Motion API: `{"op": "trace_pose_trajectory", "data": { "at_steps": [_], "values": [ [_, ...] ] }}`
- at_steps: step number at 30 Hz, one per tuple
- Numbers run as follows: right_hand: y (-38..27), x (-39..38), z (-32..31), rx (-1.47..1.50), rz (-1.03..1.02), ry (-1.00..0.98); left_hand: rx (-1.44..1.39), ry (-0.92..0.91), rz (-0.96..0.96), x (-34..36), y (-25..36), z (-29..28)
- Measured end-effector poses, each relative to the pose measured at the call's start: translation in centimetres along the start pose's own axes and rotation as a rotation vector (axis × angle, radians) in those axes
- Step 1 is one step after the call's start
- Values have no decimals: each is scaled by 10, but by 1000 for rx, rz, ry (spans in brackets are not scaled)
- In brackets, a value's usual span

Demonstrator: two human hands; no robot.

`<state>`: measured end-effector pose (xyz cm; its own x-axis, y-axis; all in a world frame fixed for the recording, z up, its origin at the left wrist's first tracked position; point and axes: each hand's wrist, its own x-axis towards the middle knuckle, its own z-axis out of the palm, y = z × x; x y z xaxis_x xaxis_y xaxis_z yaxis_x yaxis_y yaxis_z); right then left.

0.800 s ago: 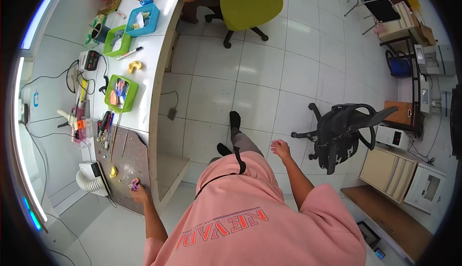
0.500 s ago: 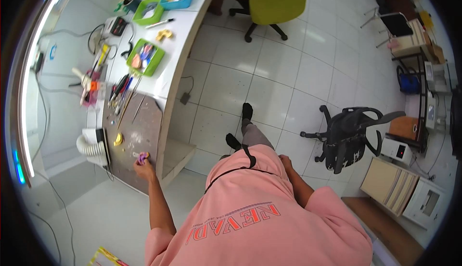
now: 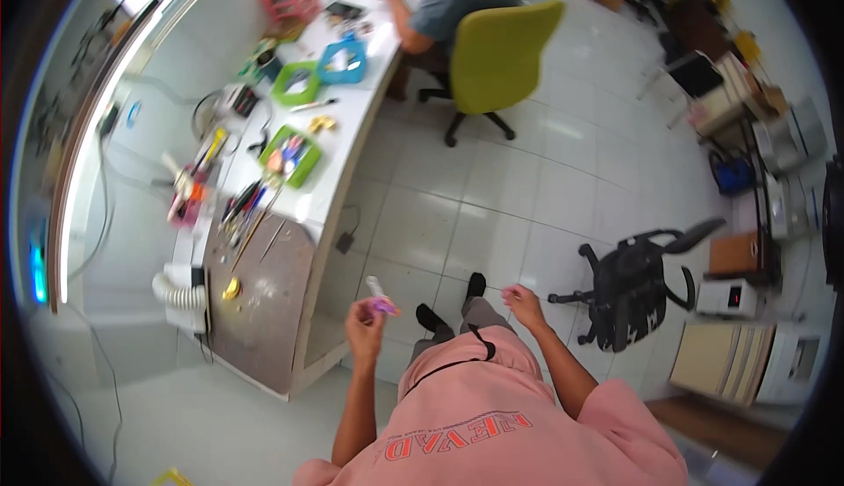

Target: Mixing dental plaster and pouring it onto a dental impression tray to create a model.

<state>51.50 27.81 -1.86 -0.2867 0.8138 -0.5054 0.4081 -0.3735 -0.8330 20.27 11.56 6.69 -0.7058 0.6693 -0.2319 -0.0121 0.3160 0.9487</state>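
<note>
Motion blur hides the details of our left hand (image 3: 365, 328) and of the small purple-pink object (image 3: 381, 303) it grips; we cannot tell what kind of thing it is. It sticks up out of our closed fingers, held over the tiled floor (image 3: 492, 196), just beside the white worktable (image 3: 352, 134). Our right hand (image 3: 525, 304) hangs empty, fingers loosely curled. A moment ago the left hand lay on the grey mat (image 3: 259, 310) with the object; now it is lifted clear.
</note>
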Motion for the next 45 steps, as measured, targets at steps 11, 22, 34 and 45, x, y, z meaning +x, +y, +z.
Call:
{"op": "trace_pose_trajectory", "data": {
  "at_steps": [11, 22, 34, 45],
  "values": [
    [-84, -52, -44, 256, -59, -245, 426, -782, 310, -49, 122, 165],
    [-27, -67, -230, 472, -13, -71, 519, -1164, 383, -85, 165, 352],
    [12, -38, -347, 597, 171, 348, 638, -477, -180, -10, -33, 334],
    [-54, 101, -438, 586, 163, 327, 839, -458, 65, 83, -161, 342]
  ]
}}
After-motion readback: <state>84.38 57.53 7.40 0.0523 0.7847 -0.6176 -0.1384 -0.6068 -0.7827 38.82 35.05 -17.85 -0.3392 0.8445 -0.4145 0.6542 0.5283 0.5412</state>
